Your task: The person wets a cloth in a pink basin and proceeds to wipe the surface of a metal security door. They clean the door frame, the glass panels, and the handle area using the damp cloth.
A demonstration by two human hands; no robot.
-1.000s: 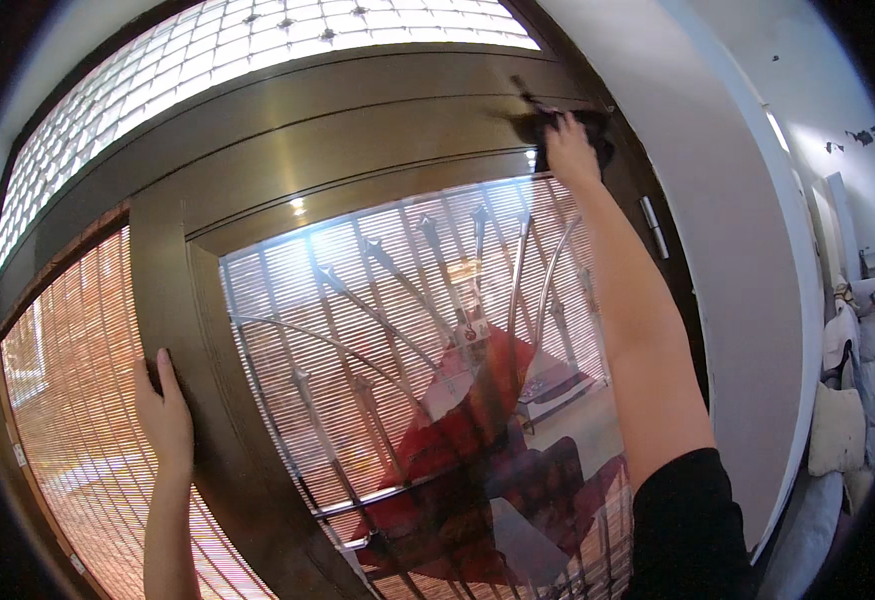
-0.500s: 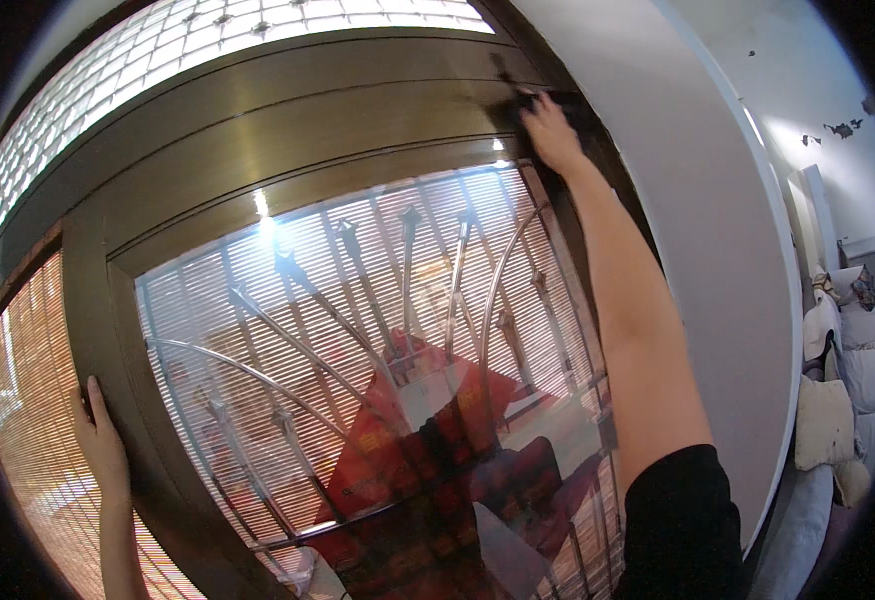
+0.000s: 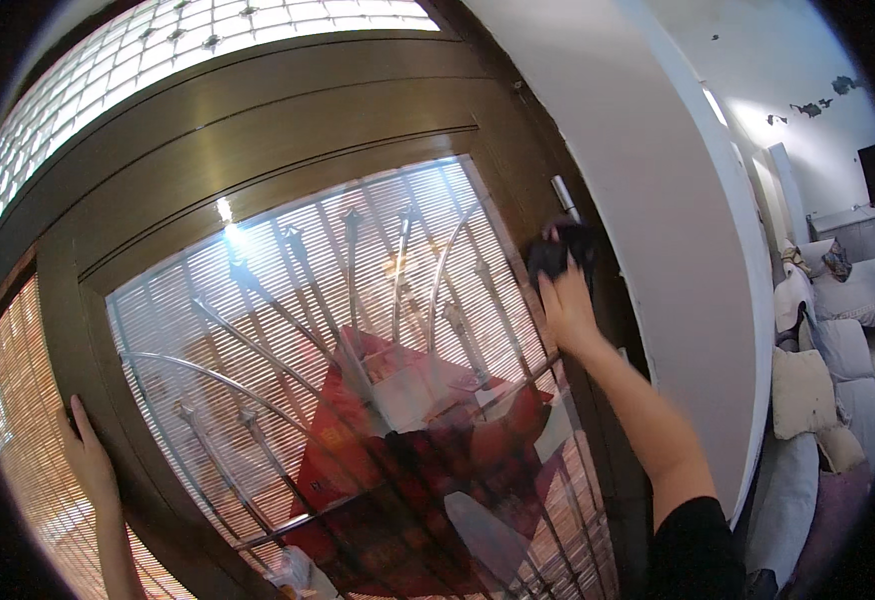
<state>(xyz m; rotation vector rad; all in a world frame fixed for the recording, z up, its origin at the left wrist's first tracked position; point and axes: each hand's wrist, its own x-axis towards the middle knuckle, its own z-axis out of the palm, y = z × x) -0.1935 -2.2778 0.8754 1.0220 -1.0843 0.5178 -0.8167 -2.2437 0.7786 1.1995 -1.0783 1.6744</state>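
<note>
A brown door (image 3: pixel 288 150) with a large glass pane (image 3: pixel 378 260) fills most of the view. My right hand (image 3: pixel 570 295) is on the right stile, fingers closed over a bunched black cloth (image 3: pixel 563 250) pressed to the wood. The cloth lies just below a small silver fitting (image 3: pixel 565 198) and hides part of the stile. At the far left, my left hand (image 3: pixel 90 460) rests against the edge of the left stile (image 3: pixel 108 400). Its fingers stretch upward, slightly apart, and some are partly hidden.
Curved metal bars (image 3: pixel 353 270) and a red diamond-shaped sheet (image 3: pixel 358 480) show at the glass, mixed with reflections. Above is a gridded transom window (image 3: pixel 208 35). A white wall (image 3: pixel 678 230) stands close on the right; beyond it is a sofa with cushions (image 3: pixel 803 390).
My right hand has moved down with the black cloth from the door's top right corner to the right stile. My left hand stays at the left stile. The view has shifted slightly.
</note>
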